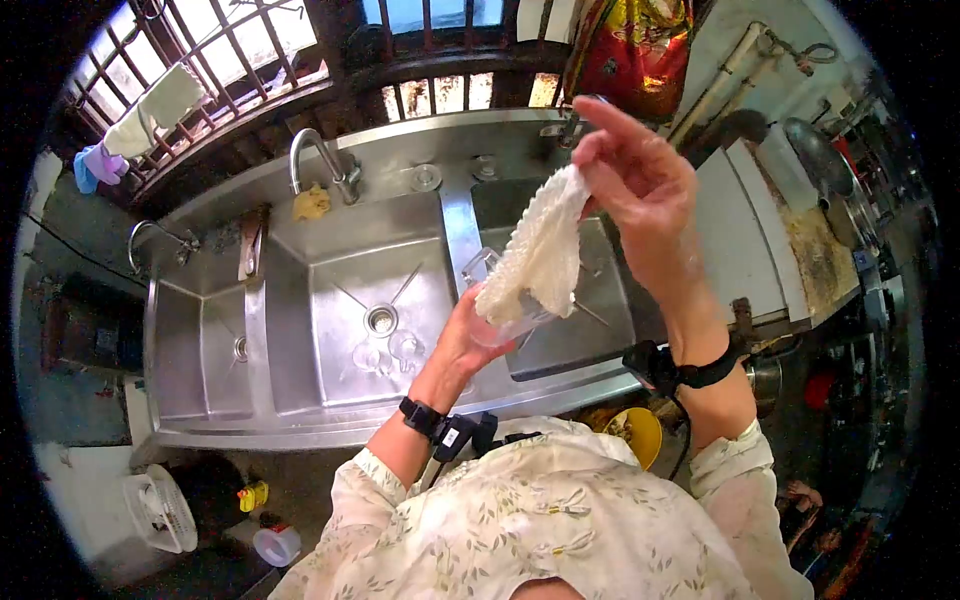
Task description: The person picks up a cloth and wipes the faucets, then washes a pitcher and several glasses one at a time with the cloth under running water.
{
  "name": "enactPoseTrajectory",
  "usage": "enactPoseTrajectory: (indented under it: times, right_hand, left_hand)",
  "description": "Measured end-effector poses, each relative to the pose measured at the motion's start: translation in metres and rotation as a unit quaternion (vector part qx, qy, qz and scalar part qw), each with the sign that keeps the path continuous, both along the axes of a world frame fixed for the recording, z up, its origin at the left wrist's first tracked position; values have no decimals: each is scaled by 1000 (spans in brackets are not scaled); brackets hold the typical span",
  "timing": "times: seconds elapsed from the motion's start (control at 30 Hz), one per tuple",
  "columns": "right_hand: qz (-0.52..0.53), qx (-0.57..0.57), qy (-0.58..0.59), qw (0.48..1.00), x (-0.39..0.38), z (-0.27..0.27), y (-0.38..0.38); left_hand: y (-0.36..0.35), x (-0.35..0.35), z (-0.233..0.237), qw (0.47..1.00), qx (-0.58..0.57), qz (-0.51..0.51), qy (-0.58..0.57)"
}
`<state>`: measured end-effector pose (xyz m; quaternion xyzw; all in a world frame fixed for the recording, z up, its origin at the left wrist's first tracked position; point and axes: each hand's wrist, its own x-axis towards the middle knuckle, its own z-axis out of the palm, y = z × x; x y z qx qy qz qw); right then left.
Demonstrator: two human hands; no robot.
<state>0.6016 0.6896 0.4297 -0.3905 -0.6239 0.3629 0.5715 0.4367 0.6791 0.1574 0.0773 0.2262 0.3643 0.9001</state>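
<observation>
Over the right-hand sink, my left hand (468,335) is wrapped round a clear container (510,325) that has a handle at its upper left. A cream-white textured cloth (540,245) hangs down into and over the container's opening. Its upper end is pinched in my right hand (640,180), with the index finger stretched out. The cloth hides part of the container. Two clear glass items (385,357) lie in the middle sink (300,345), near its drain.
A curved faucet (318,150) with a yellowish sponge (311,203) stands behind the middle sink. At the left is a smaller sink (205,370). A white board (738,240) lies to the right. Below the counter are a yellow bowl (645,435) and a white basket (165,508).
</observation>
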Motion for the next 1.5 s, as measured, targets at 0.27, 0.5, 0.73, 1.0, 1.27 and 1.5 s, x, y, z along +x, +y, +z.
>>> enactPoseTrajectory:
  times: [0.27,0.5,0.73,1.0,1.27,1.5]
  right_hand:
    - [13,41,6,999,-6,0,2]
    - [-21,64,-321,945,28,-88,3]
    - [20,246,-502,829,15,-101,-13]
    - [71,-203,-421,881,40,-132,7]
    - [132,-60,-218,965,59,-151,3]
    - [140,107,-389,904,54,-116,0]
  left_hand:
    - [-11,0,32,999,22,23,-6]
    - [-14,-12,25,997,-27,36,66]
    - [-19,-2,53,992,27,-44,115]
    - [-22,8,89,957,188,89,200]
    - [-15,-5,130,820,498,150,239]
    - [-26,-4,104,990,100,-37,97]
